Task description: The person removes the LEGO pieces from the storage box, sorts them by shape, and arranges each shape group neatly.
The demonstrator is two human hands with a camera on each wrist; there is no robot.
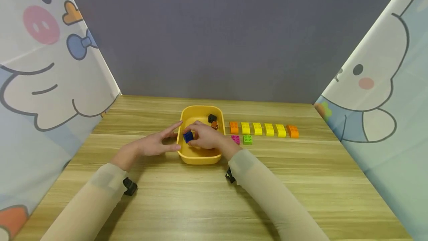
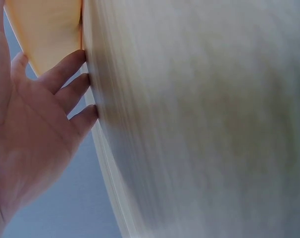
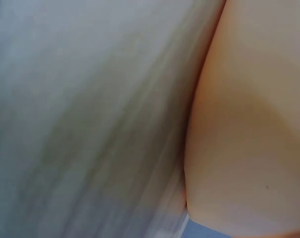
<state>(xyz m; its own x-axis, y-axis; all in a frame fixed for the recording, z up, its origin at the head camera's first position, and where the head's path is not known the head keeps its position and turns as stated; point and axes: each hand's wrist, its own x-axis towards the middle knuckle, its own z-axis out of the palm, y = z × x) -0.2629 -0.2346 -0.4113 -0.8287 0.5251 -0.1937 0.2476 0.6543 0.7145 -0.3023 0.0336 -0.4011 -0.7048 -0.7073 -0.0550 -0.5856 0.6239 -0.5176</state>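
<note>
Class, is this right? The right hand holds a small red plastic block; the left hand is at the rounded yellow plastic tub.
No: the head view shows a small blue plastic block in the right hand, not red. The left hand is at the rounded yellow plastic tub.

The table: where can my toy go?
Bare wood lies in front of the yellow bin, between the sleeves, and past the rightmost orange block. Crowded: the block rows and the bin, with the left hand and the right hand there.

tub (image 1: 200, 161): yellow | block (image 1: 188, 137): dark blue | row (image 1: 257, 128): yellow, orange ends | pair (image 1: 247, 140): magenta, green | bench (image 1: 180, 203): tan wood-grain
</note>
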